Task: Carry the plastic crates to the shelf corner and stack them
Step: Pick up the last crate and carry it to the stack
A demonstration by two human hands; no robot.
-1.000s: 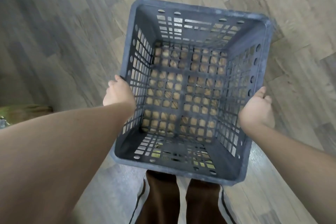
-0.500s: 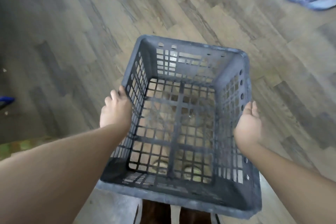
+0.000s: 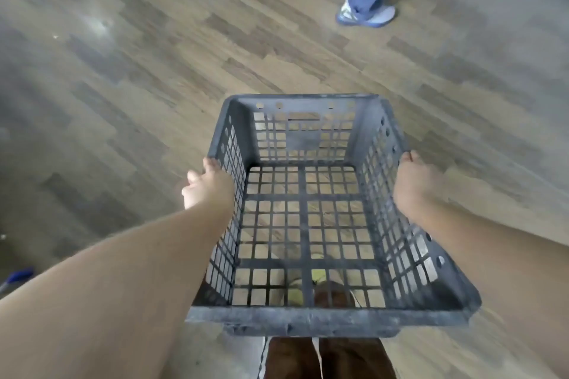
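Since a moment ago the crate (image 3: 308, 321) is sitting lower and squarer in front of the carrier, and the bystander's blue trouser leg and shoe (image 3: 366, 15) are showing much more fully at the far side of the room.

Plenty is staying out of sight. The right hand (image 3: 412, 184) is pressing against the outside of the crate's right wall with its thumb lying up on the rim, but its fingers are tucked away beyond the palm, so I cannot tell whether they are curling or lying flat. The left hand (image 3: 209, 184) is easier to read: its thumb is hooking onto the left rim and its bent knuckles are gripping the outer face of that wall. Both forearms are running off the bottom corners. Something pale and yellowish is showing through the crate's grid bottom, too broken up by the bars to name.

The crate itself is hanging in the air between the two hands, clear of the wooden floor (image 3: 138, 77), its near rim just above the carrier's brown trousers (image 3: 326, 360).

Well ahead, the bystander is being cut off above the knee. A blue object (image 3: 18, 275) is poking in at the left edge, blurred and half hidden.
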